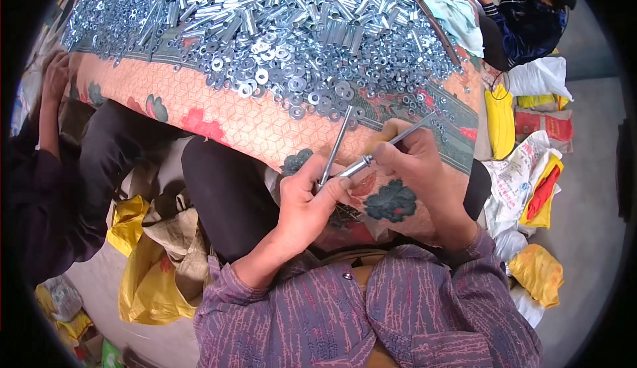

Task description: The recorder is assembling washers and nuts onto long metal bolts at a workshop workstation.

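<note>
My left hand (306, 203) is closed around a thin, shiny metal bolt (338, 140) that points up and away. A second bolt (413, 128) slants up to the right through the fingers of my right hand (418, 164). Between both hands, in line with it, lies a wider silver sleeve (355, 167) with a collar near its right end. My left fingertips also touch this sleeve. Whether sleeve and second bolt are joined is hidden by my right fingers. Both hands are above the near edge of the cloth-covered table (252, 129).
Flat washers (292, 83), small nuts and a large heap of metal sleeves (285, 3) cover the far table. A light-blue cloth (458, 20) lies at far right. One person (531, 20) sits there, another person's arm (50, 116) is at left. Bags (544, 189) lie on the floor.
</note>
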The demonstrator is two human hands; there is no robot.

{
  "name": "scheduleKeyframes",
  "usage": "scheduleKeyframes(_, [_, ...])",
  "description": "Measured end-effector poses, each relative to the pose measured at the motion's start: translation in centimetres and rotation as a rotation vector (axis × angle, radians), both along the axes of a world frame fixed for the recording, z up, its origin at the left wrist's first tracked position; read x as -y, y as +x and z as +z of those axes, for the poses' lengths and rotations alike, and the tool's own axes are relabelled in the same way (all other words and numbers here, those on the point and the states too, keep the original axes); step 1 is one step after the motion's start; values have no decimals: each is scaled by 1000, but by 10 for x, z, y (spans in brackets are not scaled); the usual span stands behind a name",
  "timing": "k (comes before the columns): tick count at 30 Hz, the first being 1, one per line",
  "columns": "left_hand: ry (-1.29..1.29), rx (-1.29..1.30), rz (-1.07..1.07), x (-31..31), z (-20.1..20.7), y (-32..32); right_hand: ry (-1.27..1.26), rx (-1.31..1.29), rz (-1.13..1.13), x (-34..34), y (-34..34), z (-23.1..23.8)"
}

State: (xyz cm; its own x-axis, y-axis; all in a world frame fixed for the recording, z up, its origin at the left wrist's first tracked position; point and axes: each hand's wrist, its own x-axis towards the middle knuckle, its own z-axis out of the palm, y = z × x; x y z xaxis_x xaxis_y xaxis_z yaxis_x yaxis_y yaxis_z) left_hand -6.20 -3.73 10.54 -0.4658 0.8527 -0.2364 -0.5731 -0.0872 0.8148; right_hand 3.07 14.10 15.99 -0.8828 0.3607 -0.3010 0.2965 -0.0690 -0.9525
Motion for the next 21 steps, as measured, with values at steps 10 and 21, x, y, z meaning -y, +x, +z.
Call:
scheduleKeyframes(10, [-140, -199, 47, 8, 2, -14, 47, -120, -74, 1, 9, -5])
scheduleKeyframes(21, [-172, -151, -25, 1, 7, -6, 97, -104, -26, -11, 13, -5])
